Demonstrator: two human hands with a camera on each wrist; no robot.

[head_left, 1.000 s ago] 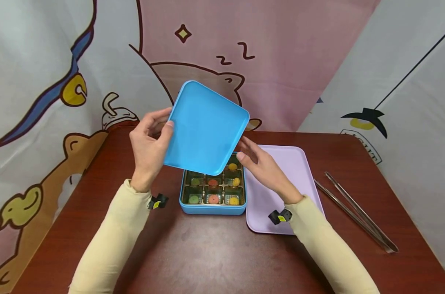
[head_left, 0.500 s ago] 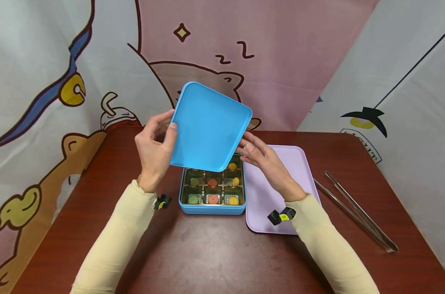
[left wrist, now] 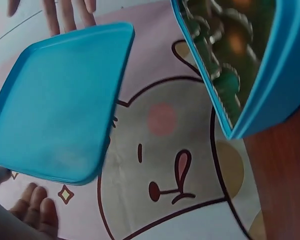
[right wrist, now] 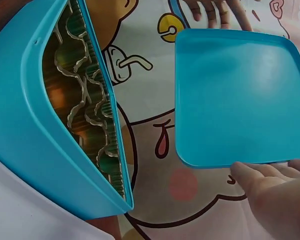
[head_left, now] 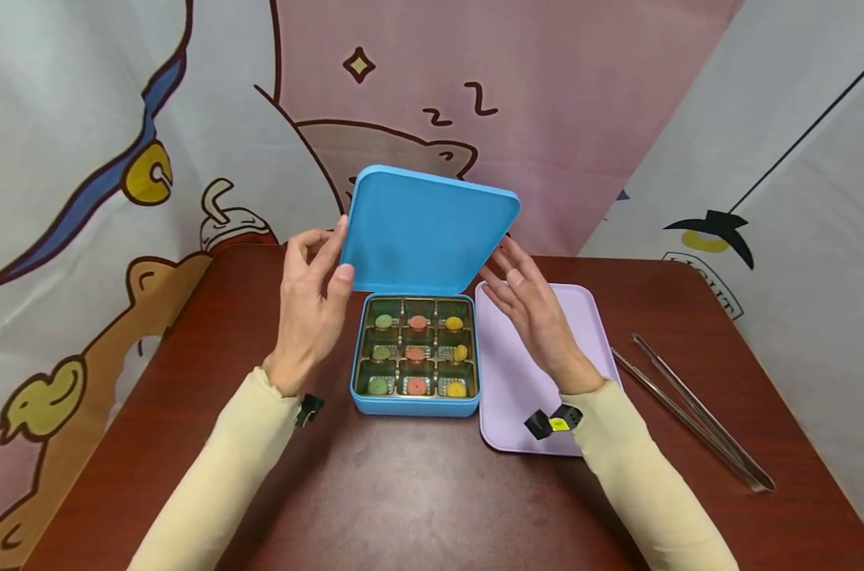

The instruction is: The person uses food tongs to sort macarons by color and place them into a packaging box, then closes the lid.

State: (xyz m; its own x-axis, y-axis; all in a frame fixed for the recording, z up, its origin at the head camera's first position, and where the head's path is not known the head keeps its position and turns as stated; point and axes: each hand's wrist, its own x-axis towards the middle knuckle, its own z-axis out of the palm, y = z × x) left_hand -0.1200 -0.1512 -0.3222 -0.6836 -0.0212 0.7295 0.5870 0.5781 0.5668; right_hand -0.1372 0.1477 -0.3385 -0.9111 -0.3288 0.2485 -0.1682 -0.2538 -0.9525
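A light blue square lid (head_left: 424, 234) is tilted up above the back of a matching blue box (head_left: 417, 408). My left hand (head_left: 309, 305) holds the lid's left edge, thumb near the front face and fingers toward the back. At the lid's right edge my right hand (head_left: 535, 317) touches it with fairly straight fingers, some hidden behind. Inside the box, a gold divided insert (head_left: 399, 369) carries green macaron-like rounds (head_left: 378, 385), pink rounds (head_left: 416, 386) and yellow rounds (head_left: 456, 389). The left wrist view also shows the lid (left wrist: 65, 105) between both hands.
A lilac tray (head_left: 506, 412) lies flat right of the box, partly under my right forearm. Metal tongs (head_left: 703, 420) rest farther right on the brown table (head_left: 417, 500). A cartoon-printed cloth (head_left: 581, 95) hangs behind the table.
The lid has turned toward level and shifted right and back, uncovering the box's rear row. Both hands moved right with it; the left thumb slid toward the lid's edge.
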